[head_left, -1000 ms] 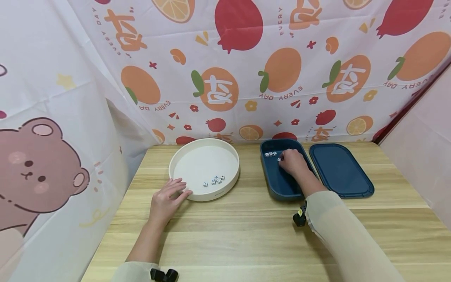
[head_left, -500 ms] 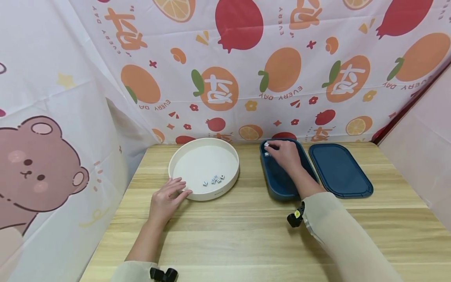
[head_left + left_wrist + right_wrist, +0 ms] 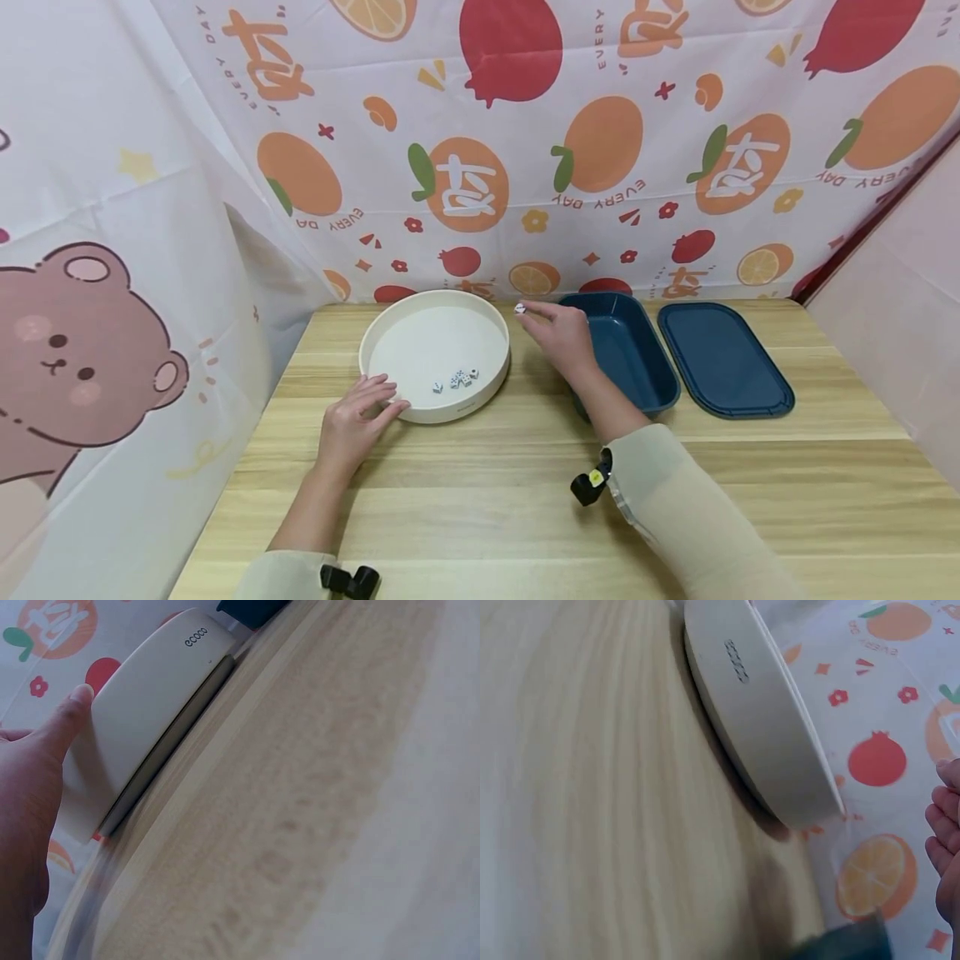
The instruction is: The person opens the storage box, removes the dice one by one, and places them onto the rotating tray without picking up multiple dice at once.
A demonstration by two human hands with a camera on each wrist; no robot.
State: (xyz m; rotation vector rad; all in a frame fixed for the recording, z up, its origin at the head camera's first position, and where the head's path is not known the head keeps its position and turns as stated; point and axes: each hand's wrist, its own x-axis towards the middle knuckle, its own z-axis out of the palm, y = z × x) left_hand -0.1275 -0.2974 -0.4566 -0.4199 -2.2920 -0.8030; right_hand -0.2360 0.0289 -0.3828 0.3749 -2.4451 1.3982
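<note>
Heads up, your right hand (image 3: 562, 337) is hanging in the air between the blue tub (image 3: 637, 354) and the white round tray (image 3: 435, 354), toward the far edge of the counter (image 3: 487, 500), and it's pinching a single die (image 3: 519, 308) right at the fingertips, with the rest of the fingers loosely curled under it. That grip is looking pretty thin to me: the die is tiny and it's only getting caught on its edges, so I'm guessing a small twitch could be popping it loose. It's sitting just outside the tray's far-right rim, so if it slips now it's probably landing on bare wood and bouncing toward the far edge or under the fruit-print curtain (image 3: 525, 150). Letting go from that height could also be sending it skipping off the rim, or knocking into the dice already in the tray (image 3: 459, 380) bunched near its front wall. Your left hand (image 3: 352, 429) is lying flat and relaxed on the counter, holding nothing, fingertips touching the tray's near-left wall, so a shove from that side could be sliding the tray out from under the drop. The blue lid (image 3: 723, 358) is lying just beside the tub toward the right edge, well out of the way.
</note>
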